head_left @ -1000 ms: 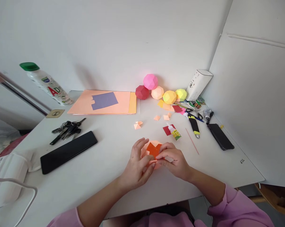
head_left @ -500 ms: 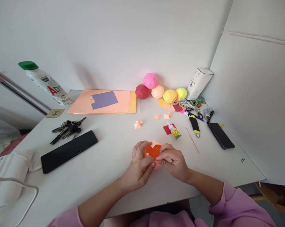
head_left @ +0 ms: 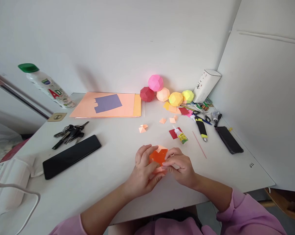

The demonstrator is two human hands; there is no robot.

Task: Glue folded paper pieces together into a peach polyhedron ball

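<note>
Between my hands, over the front of the desk, is a partly formed peach paper ball (head_left: 159, 156), its hollow inside glowing orange. My left hand (head_left: 144, 169) wraps round its left side, the thumb low along the near edge. With fingertips pinched together, my right hand (head_left: 180, 166) grips the right rim of the paper. Beyond them lie small folded peach paper pieces (head_left: 142, 129). A glue bottle (head_left: 181, 135) rests on a dark red paper square (head_left: 173, 133) to the right.
Finished paper balls (head_left: 155, 83) stand against the wall. Peach sheets (head_left: 86, 106) and keys (head_left: 71, 133) lie left, with a black phone (head_left: 72, 156). On the right are a utility knife (head_left: 201, 129), a thin red stick (head_left: 199, 144), scissors (head_left: 207, 118) and another phone (head_left: 229, 140).
My left thumb has shifted down from the pinch at the middle to the ball's near edge, showing more peach paper there. My right hand keeps its pinch.
</note>
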